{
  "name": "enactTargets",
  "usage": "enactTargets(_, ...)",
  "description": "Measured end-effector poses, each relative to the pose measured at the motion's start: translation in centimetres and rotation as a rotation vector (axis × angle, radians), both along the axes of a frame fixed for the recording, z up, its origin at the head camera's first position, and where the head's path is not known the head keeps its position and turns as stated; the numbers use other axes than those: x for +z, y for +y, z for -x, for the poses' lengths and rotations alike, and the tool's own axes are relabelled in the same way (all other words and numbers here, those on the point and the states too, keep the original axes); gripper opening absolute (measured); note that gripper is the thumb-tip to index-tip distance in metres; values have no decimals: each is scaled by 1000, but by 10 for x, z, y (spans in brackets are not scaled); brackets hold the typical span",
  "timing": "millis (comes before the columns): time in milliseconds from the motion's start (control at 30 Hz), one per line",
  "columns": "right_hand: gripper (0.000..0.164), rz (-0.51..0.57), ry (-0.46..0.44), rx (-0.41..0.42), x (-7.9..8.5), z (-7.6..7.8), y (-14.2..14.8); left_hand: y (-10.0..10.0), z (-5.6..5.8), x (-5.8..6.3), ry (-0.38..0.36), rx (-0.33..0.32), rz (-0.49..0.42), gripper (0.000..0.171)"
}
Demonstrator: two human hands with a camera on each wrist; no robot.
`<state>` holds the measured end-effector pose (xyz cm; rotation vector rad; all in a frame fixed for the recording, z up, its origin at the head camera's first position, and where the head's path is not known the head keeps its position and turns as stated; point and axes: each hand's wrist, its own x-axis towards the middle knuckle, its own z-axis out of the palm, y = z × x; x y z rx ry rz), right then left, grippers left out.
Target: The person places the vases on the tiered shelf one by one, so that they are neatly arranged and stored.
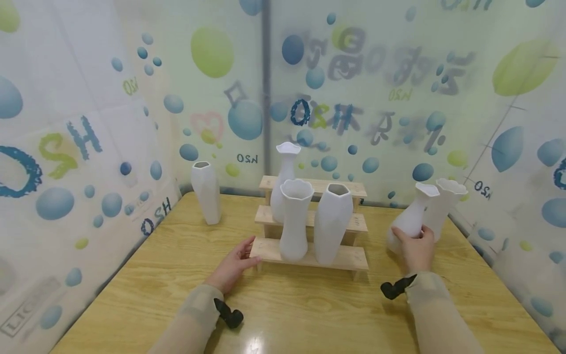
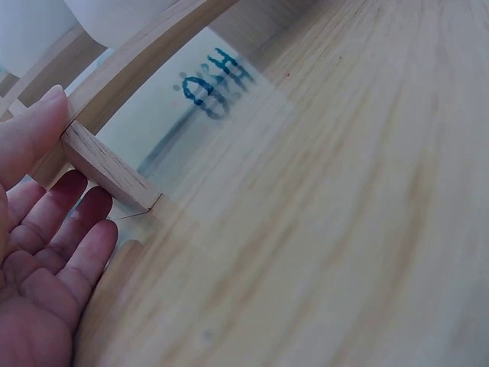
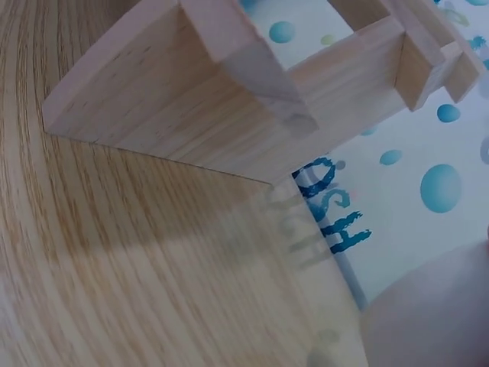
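Head view: near the worktop's (image 1: 318, 309) right edge, the right hand (image 1: 417, 248) gripped a flared-neck vase (image 1: 406, 221), thumb and fingers curled round its body; whether its base touched the wood could not be told. Just behind it, closer to that edge, was a scalloped vase (image 1: 444, 206). The left hand (image 1: 233, 265) lay at the left end of a stepped wooden stand (image 1: 267, 248), towards the worktop's far edge. A slender vase (image 1: 285, 184) stood on the middle step, a wavy-rimmed vase (image 1: 295, 221) and an angular vase (image 1: 332, 223) on the lowest. A faceted vase (image 1: 208, 196) stood by the worktop's far left corner.

Left wrist view: the thumb rested against the step's edge, the other fingers loosely bent beside a leg (image 2: 111, 164), with a wide gap between.

Right wrist view: the flared-neck vase's pale curve seemed to fill the lower right corner; the grip could not be told there.
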<state>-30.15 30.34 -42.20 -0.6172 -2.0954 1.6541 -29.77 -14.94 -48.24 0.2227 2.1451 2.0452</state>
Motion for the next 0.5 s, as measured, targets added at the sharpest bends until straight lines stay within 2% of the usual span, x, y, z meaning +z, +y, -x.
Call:
enactTargets(133, 99, -48, 9, 27, 3, -1, 0, -1, 1, 0, -10, 7, -5, 74)
enactTargets(333, 96, 8, 39, 84, 15, -6, -2, -1, 1, 0, -20, 14, 0, 73)
enactTargets(500, 94, -11, 44, 110, 25, -9, -1, -1, 0, 0, -18, 13, -2, 73)
